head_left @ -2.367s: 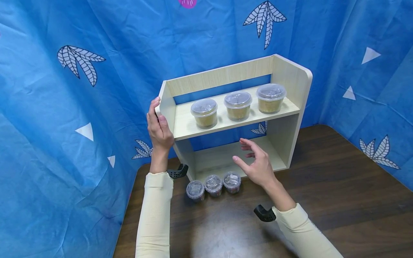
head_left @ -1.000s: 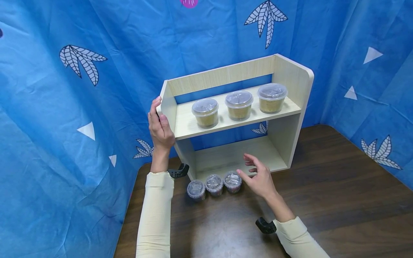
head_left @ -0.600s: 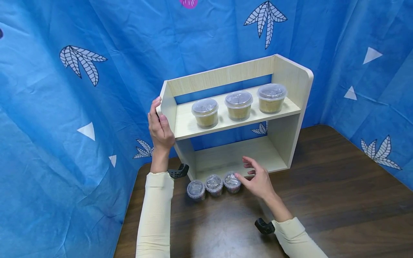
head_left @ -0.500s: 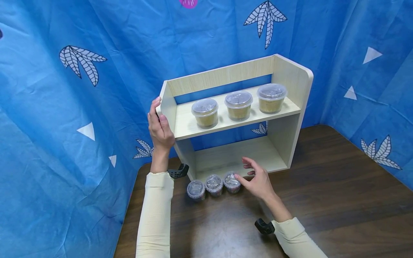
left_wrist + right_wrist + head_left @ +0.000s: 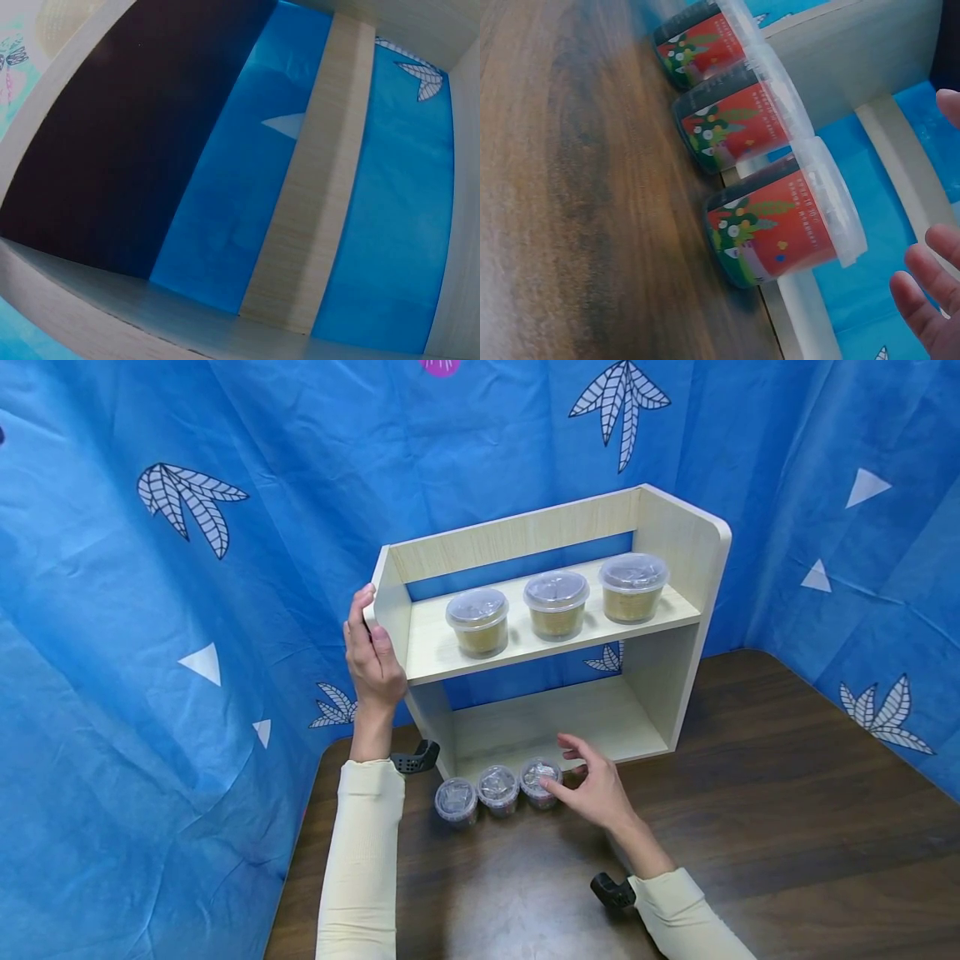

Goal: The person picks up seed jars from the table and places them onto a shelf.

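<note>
In the head view, my left hand (image 5: pixel 372 660) holds the left side panel of a pale wooden two-tier shelf (image 5: pixel 517 531), thumb towards the inside and fingers along the outside. My right hand (image 5: pixel 596 789) hovers with spread fingers beside the rightmost of three small lidded tubs (image 5: pixel 538 777). From the head, its thumb overlaps that lid; in the right wrist view, the fingers (image 5: pixel 915 307) are apart from the nearest tub (image 5: pixel 772 225), which has a red and green print. The middle tub (image 5: pixel 498 788) and left tub (image 5: pixel 455 802) stand upright in the same row.
Three larger clear lidded bowls with yellowish contents, left (image 5: pixel 478 625), middle (image 5: pixel 556 606) and right (image 5: pixel 632 589), stand on the upper tier. The lower tier's board (image 5: pixel 517 731) lies behind the tubs. A dark wooden table (image 5: pixel 787 827) meets blue curtains (image 5: pixel 262 568).
My right hand has come down from before the lower tier and moved slightly left, its thumb nearing the right tub. The left hand, shelf, bowls and tubs keep their places.
</note>
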`<state>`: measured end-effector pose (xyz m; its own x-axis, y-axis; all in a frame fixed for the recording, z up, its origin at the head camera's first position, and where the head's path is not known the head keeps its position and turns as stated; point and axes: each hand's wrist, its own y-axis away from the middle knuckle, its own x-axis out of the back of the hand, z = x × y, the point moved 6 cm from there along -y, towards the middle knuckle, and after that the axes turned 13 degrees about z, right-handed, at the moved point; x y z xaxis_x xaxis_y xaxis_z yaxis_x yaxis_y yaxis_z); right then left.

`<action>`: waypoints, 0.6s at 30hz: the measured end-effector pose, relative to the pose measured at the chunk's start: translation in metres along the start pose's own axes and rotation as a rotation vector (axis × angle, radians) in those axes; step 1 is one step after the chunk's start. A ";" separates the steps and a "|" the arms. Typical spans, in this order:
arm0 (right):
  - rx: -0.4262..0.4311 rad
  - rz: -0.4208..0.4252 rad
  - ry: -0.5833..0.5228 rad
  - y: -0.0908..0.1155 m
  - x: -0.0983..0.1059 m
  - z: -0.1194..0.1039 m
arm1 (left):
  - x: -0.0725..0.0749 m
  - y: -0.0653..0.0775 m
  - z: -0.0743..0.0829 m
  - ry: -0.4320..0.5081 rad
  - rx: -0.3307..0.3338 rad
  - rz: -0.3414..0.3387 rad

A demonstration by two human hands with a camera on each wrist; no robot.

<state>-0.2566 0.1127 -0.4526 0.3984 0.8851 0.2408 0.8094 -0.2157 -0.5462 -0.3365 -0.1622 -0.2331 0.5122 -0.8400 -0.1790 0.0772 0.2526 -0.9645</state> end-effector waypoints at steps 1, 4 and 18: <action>-0.003 -0.003 -0.002 0.000 -0.001 0.001 | 0.000 0.000 0.000 -0.004 -0.001 0.000; -0.009 -0.012 -0.012 0.002 -0.003 0.004 | 0.000 0.000 -0.001 -0.005 -0.003 0.002; 0.024 -0.028 0.035 0.007 -0.009 0.015 | 0.001 0.001 -0.002 -0.016 0.000 0.003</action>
<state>-0.2609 0.1094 -0.4709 0.3905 0.8758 0.2838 0.8101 -0.1804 -0.5578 -0.3382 -0.1636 -0.2347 0.5258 -0.8316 -0.1788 0.0755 0.2550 -0.9640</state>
